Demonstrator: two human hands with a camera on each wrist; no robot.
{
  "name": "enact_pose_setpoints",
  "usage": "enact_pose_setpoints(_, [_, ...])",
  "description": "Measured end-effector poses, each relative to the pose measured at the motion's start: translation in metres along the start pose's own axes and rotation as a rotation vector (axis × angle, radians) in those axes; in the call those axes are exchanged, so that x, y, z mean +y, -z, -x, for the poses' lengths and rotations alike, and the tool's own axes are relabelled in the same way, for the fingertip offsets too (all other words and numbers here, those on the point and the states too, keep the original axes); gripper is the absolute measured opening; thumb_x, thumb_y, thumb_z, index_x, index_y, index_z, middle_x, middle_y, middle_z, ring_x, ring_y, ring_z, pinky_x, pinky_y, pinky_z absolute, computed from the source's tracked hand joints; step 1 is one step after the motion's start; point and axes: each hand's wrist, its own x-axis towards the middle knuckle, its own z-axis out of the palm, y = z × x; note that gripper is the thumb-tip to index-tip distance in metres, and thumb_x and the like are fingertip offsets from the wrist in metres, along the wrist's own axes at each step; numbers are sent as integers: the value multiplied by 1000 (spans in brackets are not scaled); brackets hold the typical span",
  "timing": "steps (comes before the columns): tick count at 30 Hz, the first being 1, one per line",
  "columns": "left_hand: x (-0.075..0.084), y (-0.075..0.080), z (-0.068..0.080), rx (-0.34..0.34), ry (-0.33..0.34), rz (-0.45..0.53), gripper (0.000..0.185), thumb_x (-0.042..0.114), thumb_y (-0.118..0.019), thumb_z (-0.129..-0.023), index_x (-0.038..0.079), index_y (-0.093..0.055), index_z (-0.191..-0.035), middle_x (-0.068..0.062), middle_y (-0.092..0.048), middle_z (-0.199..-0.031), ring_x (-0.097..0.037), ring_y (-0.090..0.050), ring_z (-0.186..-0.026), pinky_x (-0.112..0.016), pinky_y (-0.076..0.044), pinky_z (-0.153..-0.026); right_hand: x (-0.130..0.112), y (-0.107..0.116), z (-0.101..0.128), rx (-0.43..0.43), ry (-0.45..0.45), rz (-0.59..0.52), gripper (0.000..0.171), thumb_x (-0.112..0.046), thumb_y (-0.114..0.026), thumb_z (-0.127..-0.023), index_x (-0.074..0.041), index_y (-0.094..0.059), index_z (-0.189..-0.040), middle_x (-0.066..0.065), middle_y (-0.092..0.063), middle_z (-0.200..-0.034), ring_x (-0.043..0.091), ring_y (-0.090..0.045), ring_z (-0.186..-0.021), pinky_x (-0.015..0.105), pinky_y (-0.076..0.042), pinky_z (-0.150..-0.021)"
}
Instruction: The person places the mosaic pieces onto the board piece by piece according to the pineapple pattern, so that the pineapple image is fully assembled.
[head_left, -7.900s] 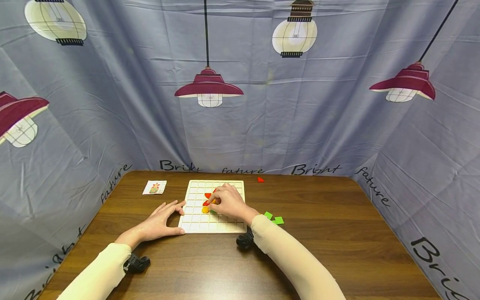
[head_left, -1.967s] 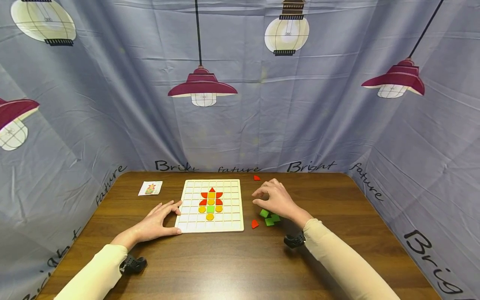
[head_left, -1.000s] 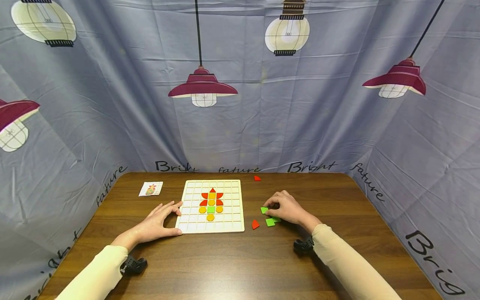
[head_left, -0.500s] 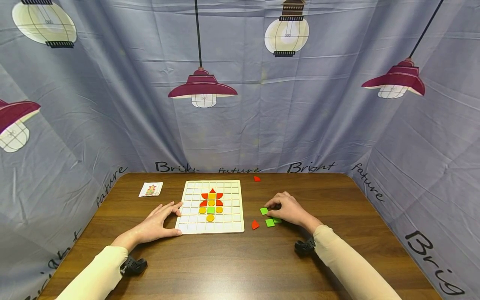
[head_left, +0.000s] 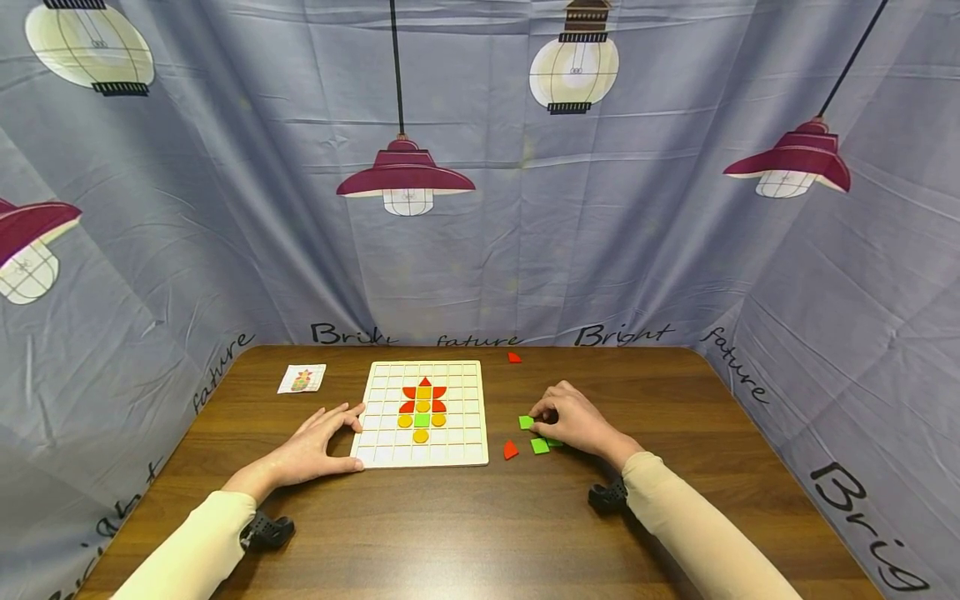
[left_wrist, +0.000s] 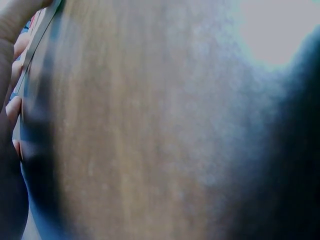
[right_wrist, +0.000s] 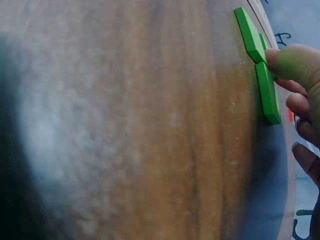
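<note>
A cream gridded board (head_left: 457, 450) lies on the table, bearing red quarter-round pieces, a red triangle, several orange discs, an orange piece and a green square. My left hand (head_left: 318, 446) rests at the board's left edge, thumb and fingers spread along it; the left wrist view shows only part of that hand (left_wrist: 14, 75). Right of the board, my right hand (head_left: 576, 419) pinches a green square tile (head_left: 526, 422) at its right side with thumb and forefinger. Two more green tiles (head_left: 540, 447) lie beneath, one partly hidden by the hand. In the right wrist view the thumb (right_wrist: 295, 62) touches green tiles (right_wrist: 267, 92).
A loose red piece (head_left: 511, 450) lies between the board and the green tiles, and another red piece (head_left: 513, 357) lies near the table's back edge. A small picture card (head_left: 302, 379) sits at the back left. A grey-blue curtain (head_left: 480, 275) surrounds the wooden table (head_left: 420, 533).
My right hand has left the board, gone to the green tiles and nudged one slightly leftward. More orange discs and a green square now show on the board. My left hand stays put.
</note>
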Motion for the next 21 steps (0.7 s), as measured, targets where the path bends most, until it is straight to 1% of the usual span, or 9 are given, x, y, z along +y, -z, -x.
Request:
enact_pose_setpoints(3, [-1, -1, 0, 0, -2, 2, 49, 50, -83, -83, 20, -56, -111, -13, -43, -159, -45, -29, -148, -68, -8, -119, 0, -2, -1, 20, 2, -1, 12, -31, -85, -84, -26, -78, -93, -14, -59, -83, 8, -46, -85, 29, -44, -74])
enact_pose_setpoints(6, [-1, -1, 0, -1, -4, 5, 49, 50, -83, -83, 20, -56, -111, -14, -43, -159, -45, -29, -148, -68, -8, -119, -2, -1, -2, 53, -19, -29, 13, -30, -86, -83, -26, -78, -92, -14, -58, -83, 9, -46, -85, 29, -43, -73])
enact_pose_setpoints(11, [-1, -1, 0, 2, -3, 5, 49, 50, -83, -82, 20, -56, -111, -13, -43, -159, -45, -30, -148, -68, -8, -119, -11, 1, -12, 100, -42, -66, 15, -33, -86, -83, -26, -76, -92, -17, -56, -83, 9, -46, -87, 31, -42, -75])
enact_pose_setpoints(14, [-1, 0, 1, 0, 0, 2, 49, 50, -83, -82, 20, -56, -111, -13, -43, -159, -45, -30, -148, -68, -8, -118, -24, 0, -21, 97, -34, -77, 14, -34, -85, -83, -27, -77, -93, -17, -57, -84, 9, -47, -89, 32, -43, -77])
enact_pose_setpoints(17, [-1, 0, 0, -1, -3, 0, 49, 50, -83, -83, 20, -56, -111, -13, -42, -159, -45, -30, -148, -68, -8, -118, -40, -4, -30, 72, -19, -84, 15, -34, -85, -83, -27, -78, -94, -17, -58, -85, 9, -47, -90, 33, -42, -80])
enact_pose_setpoints(21, [-1, 0, 0, 0, -9, -1, 49, 50, -83, -82, 21, -56, -112, -12, -42, -159, -45, -30, -148, -68, -9, -119, -64, -12, -42, 35, 16, -67, 14, -34, -83, -84, -26, -78, -95, -16, -58, -85, 8, -47, -89, 33, -41, -80])
